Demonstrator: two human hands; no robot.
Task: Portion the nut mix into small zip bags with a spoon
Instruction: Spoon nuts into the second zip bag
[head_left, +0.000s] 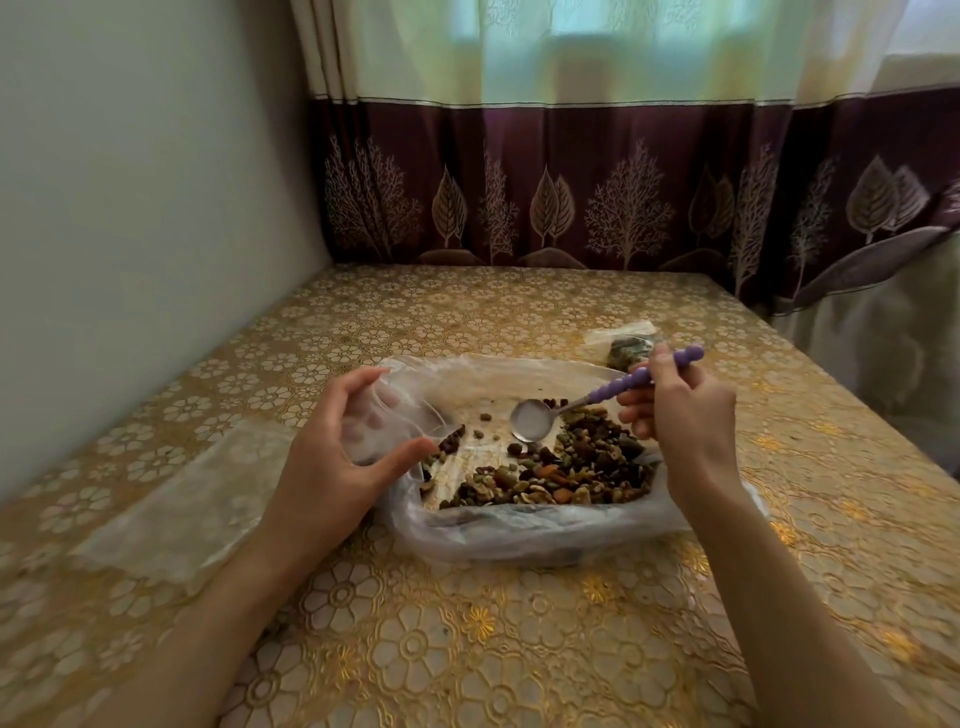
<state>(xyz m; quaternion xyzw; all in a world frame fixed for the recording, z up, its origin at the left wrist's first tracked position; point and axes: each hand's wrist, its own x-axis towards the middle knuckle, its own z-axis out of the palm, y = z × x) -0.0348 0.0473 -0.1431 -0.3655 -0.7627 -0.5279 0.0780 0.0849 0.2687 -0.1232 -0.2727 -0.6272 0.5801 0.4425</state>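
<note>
The desk (519, 649) under me wears a gold flowered oilcloth and runs back to a plum curtain (571, 197) printed with trees and leaves. On it, in front of me, sits the big plastic bag (519, 535), its mouth rolled down into a shallow tray, and the nut mix (571, 467) lies heaped in its near right corner, with a few strays on the bare plastic further in. Flat on the desk to my left lie some spare empty bags (171, 514); beyond my right hand rests a filled zip bag (626, 345), so one portion at least looks done. My left hand (332, 457) holds a small clear zip bag (384, 415) over the left edge of the big one — my fingers (363, 379) are curled round it, thumb underneath, keeping its mouth turned toward the spoon. It seems to hold almost nothing as yet, though the plastic blurs too much to be sure. My right hand (685, 415) pinches the beaded purple handle of the spoon (587, 400), fingers closed on it, and the steel bowl hangs empty just above the edge of the heap. So I judge I am between scoops: next the bowl must dip into the pile, come up level, and cross to the little bag — whose mouth I must hold wide and steady, or nuts will spill.
</note>
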